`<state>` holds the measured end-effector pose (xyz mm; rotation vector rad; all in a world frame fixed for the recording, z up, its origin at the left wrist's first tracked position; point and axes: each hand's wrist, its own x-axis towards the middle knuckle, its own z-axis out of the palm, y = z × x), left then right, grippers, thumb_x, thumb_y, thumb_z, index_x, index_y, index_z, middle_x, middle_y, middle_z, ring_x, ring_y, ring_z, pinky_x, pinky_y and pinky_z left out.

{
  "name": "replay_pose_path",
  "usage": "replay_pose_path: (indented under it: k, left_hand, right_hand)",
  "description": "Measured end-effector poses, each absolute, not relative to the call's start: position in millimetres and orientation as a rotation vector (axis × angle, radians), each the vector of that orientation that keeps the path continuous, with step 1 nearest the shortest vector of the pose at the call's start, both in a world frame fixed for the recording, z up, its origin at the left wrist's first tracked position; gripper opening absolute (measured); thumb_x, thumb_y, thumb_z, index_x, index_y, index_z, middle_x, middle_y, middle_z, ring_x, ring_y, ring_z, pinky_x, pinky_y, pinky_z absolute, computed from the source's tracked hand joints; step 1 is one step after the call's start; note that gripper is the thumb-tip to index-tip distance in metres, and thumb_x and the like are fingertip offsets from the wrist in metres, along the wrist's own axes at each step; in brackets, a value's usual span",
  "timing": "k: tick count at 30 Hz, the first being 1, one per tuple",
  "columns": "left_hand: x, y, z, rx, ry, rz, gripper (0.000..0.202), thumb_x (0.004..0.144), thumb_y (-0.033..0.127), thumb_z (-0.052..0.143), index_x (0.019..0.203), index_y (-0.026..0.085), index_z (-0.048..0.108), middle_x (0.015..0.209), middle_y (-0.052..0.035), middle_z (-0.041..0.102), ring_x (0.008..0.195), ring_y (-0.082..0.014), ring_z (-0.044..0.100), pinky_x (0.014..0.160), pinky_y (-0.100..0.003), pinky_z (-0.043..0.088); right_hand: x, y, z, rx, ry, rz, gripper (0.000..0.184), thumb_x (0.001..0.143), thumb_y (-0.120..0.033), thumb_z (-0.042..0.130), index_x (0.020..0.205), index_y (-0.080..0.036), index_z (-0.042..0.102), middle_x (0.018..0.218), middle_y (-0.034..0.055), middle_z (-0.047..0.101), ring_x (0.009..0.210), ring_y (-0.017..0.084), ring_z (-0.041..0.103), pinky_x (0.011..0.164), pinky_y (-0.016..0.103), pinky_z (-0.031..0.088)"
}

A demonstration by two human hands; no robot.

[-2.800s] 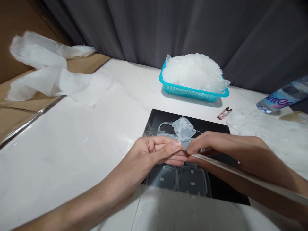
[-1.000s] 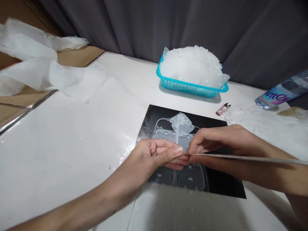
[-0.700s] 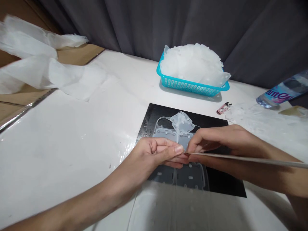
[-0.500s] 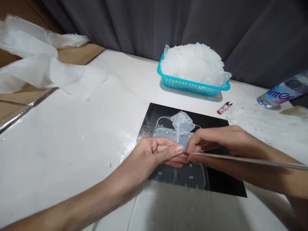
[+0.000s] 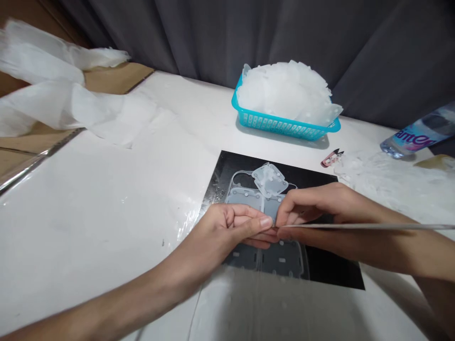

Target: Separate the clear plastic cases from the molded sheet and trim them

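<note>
The left hand (image 5: 234,227) and right hand (image 5: 313,208), grips closed, pinch the thin strip (image 5: 355,227) by its tip, just above the moulded sheet (image 5: 280,259); parting it likely needs steady pulling

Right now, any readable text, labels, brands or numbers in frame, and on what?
"amte": white letters on the label of the water bottle; partial, the rest is blurred and cut off.
Pink clippers: too small to read any marking.
Blue basket, black mat, and the thin strip pinched by the left hand and right hand: no text visible.
</note>
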<state>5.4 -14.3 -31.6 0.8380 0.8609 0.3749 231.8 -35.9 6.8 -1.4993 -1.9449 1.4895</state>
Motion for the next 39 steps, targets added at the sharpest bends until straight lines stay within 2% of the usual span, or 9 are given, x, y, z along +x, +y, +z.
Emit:
replay_pose_path:
  k: [4, 9, 14, 22, 30, 39]
  left_hand:
    - [4.8, -16.3, -36.3, 0.844, 0.828, 0.381, 0.009, 0.089, 0.023, 0.077, 0.084, 0.017, 0.081, 0.085, -0.003, 0.081, 0.083, -0.0155, 0.075, 0.08, -0.02, 0.057]
    - [5.2, -15.6, -35.6, 0.86, 0.814, 0.379, 0.012, 0.091, 0.021, 0.074, 0.083, 0.017, 0.082, 0.084, -0.0032, 0.082, 0.083, -0.0149, 0.075, 0.078, -0.018, 0.057]
    - [5.4, -16.6, -35.2, 0.873, 0.836, 0.375, 0.013, 0.091, 0.025, 0.075, 0.084, 0.016, 0.081, 0.085, -0.0043, 0.082, 0.083, -0.0152, 0.075, 0.078, -0.018, 0.057]
    - [5.5, -15.2, -35.4, 0.878, 0.845, 0.373, 0.015, 0.09, 0.029, 0.078, 0.082, 0.017, 0.081, 0.082, -0.0024, 0.081, 0.082, -0.0144, 0.075, 0.077, -0.018, 0.056]
    - [5.1, -12.3, -25.8, 0.893, 0.862, 0.366, 0.021, 0.091, 0.037, 0.077, 0.089, 0.017, 0.082, 0.089, -0.0051, 0.083, 0.087, -0.0153, 0.076, 0.082, -0.019, 0.056]
    - [4.4, -11.4, -27.3, 0.887, 0.868, 0.351, 0.024, 0.09, 0.041, 0.078, 0.087, 0.018, 0.083, 0.088, -0.0043, 0.084, 0.085, -0.0139, 0.076, 0.078, -0.017, 0.055]
  right_hand:
    - [233.4, -33.5, 7.5, -1.552, -1.853, 1.686, 0.019, 0.093, -0.042, 0.072, 0.093, -0.024, 0.073, 0.07, -0.0033, 0.064, 0.061, 0.011, 0.052, 0.05, 0.021, 0.035]
    - [234.4, -30.7, 5.3, -1.55, -1.766, 1.752, 0.022, 0.092, -0.044, 0.073, 0.091, -0.022, 0.072, 0.071, -0.0024, 0.065, 0.063, 0.011, 0.051, 0.05, 0.022, 0.033]
    - [236.6, -27.0, 0.8, -1.484, -1.741, 1.791, 0.017, 0.09, -0.037, 0.076, 0.091, -0.02, 0.073, 0.074, -0.0009, 0.068, 0.064, 0.011, 0.054, 0.051, 0.021, 0.033]
    - [243.4, -24.4, 1.1, -1.353, -1.74, 1.862, 0.018, 0.091, -0.037, 0.076, 0.097, -0.02, 0.072, 0.084, 0.0028, 0.074, 0.07, 0.013, 0.058, 0.056, 0.023, 0.035]
    - [241.3, -25.3, 8.2, -1.438, -1.7, 1.763, 0.016, 0.092, -0.038, 0.075, 0.095, -0.023, 0.071, 0.08, -0.0008, 0.071, 0.068, 0.012, 0.055, 0.055, 0.022, 0.034]
    - [238.9, -28.6, 4.9, -1.509, -1.673, 1.763, 0.019, 0.087, -0.039, 0.079, 0.093, -0.023, 0.072, 0.08, -0.0014, 0.071, 0.07, 0.012, 0.056, 0.056, 0.021, 0.036]
